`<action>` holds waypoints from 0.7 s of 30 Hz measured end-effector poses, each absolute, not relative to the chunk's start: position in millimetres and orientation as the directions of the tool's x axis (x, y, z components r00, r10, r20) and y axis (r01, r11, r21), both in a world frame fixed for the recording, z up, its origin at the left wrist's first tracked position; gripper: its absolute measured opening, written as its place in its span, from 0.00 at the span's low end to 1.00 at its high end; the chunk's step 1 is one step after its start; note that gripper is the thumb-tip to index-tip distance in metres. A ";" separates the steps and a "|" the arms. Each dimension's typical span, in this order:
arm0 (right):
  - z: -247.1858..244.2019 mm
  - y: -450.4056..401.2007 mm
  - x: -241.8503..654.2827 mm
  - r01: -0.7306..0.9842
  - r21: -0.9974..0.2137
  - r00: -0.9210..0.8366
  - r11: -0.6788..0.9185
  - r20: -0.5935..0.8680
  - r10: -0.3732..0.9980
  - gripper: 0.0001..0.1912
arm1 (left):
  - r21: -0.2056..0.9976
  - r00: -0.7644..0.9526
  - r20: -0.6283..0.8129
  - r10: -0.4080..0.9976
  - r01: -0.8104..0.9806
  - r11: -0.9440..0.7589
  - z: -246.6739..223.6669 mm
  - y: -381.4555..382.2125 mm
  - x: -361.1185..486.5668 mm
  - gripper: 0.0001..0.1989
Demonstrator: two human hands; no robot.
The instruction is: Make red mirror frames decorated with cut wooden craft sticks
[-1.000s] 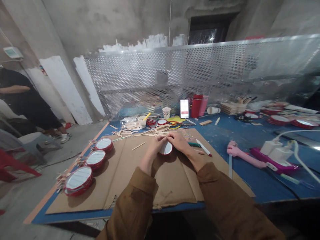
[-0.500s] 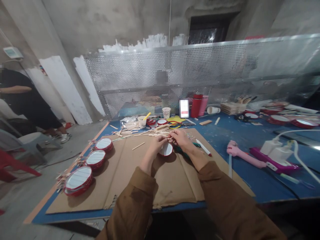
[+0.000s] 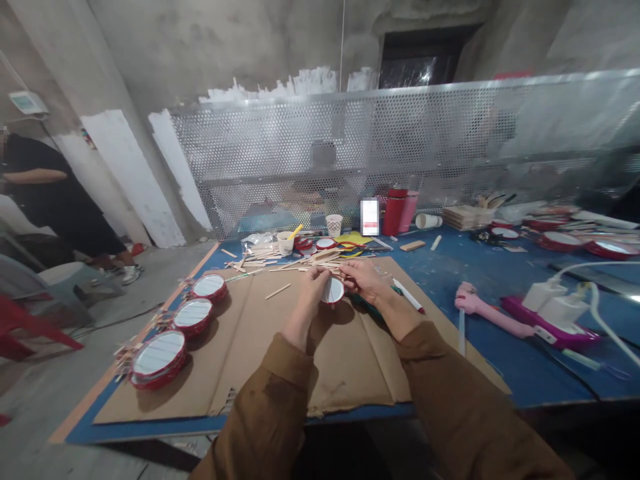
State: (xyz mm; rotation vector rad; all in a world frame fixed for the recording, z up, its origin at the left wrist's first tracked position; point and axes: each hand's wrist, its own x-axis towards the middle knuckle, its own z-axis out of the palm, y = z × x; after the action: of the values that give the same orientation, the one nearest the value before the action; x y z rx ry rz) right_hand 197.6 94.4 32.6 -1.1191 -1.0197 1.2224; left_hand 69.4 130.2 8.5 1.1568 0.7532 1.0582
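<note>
A small round red-rimmed piece with a pale face (image 3: 334, 290) is tilted up above the cardboard sheet (image 3: 270, 333). My left hand (image 3: 313, 288) grips its left side. At its upper right edge, my right hand (image 3: 364, 279) has its fingers pinched together; what they hold is too small to make out. Green-handled tools (image 3: 369, 308) lie partly under my right hand. Three larger red round pieces with pale faces (image 3: 159, 355) (image 3: 192, 315) (image 3: 210, 287) rest in a row along the cardboard's left side.
Loose wooden sticks (image 3: 320, 259), a patterned cup (image 3: 334, 225), a phone (image 3: 369, 217) and a red bottle (image 3: 395, 212) stand or lie at the back. A pink glue gun (image 3: 493, 315) and purple power strip (image 3: 555, 325) are at right. A person (image 3: 47, 193) stands far left.
The small round piece has risen slightly and turned in my left hand. My right fingers have shifted a little at its upper edge.
</note>
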 end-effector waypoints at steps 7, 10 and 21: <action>32.2 93.2 195.1 -0.143 -0.990 0.007 -0.008 -0.009 1.000 0.19 | 0.955 0.313 0.091 0.945 -0.297 0.007 8.7 131.1 69.7 0.13; 30.9 93.8 197.3 -0.131 -0.991 0.019 -0.022 -0.024 1.000 0.18 | 0.940 0.324 0.083 0.942 -0.341 0.034 7.8 131.0 70.6 0.14; 33.1 92.1 193.1 0.097 -0.995 0.067 -0.019 -0.013 0.998 0.11 | 0.926 0.330 0.048 0.943 -0.370 0.082 11.9 127.9 70.4 0.13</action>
State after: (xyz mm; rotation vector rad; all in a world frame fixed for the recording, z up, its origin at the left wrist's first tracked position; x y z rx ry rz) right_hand 193.1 92.1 33.1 -1.3232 -1.2231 1.1238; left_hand 70.4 127.9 11.9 1.0531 0.6919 1.1069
